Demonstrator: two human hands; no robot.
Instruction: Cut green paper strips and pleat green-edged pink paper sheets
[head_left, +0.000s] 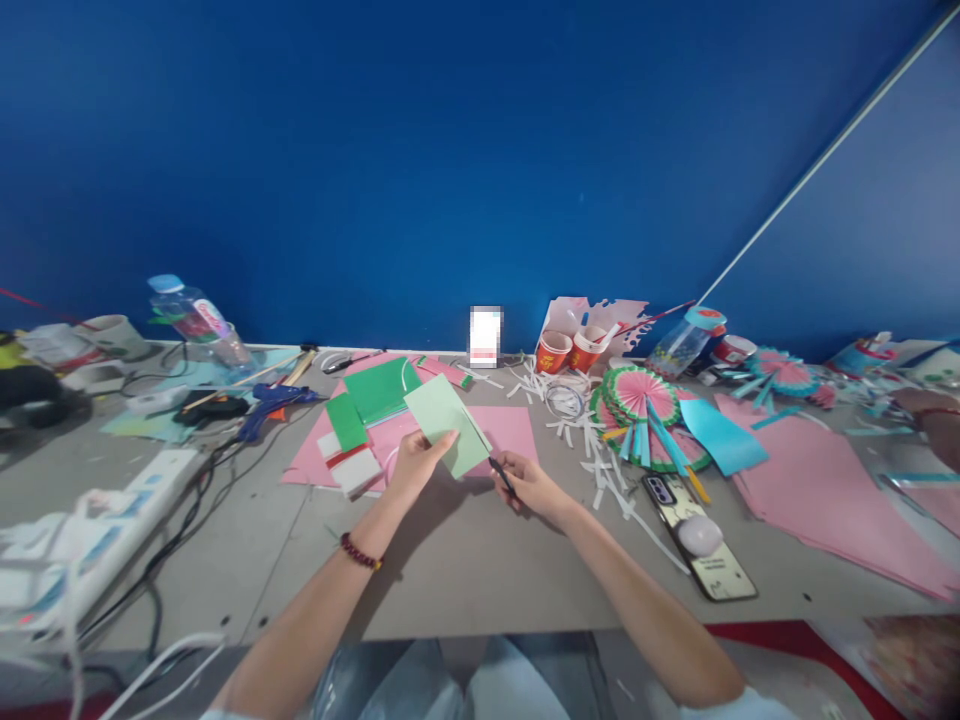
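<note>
My left hand [415, 462] pinches a light green paper sheet [448, 422] by its lower left corner and holds it tilted above the grey table [450, 570]. My right hand [529, 483] is closed around a thin dark tool [501, 474], perhaps a pen or small knife, whose tip is at the sheet's lower right edge. Below the sheet lie pink paper sheets [506, 428], and darker green sheets [381, 390] rest just left of it.
A blue glue gun [271, 403], cables and a white power strip [112, 520] are at left. Folded paper fans [641, 400], white paper strips, two red cups [568, 350], a phone [701, 540] and large pink sheets [832, 500] lie at right. Another person's arm [930, 420] shows at far right.
</note>
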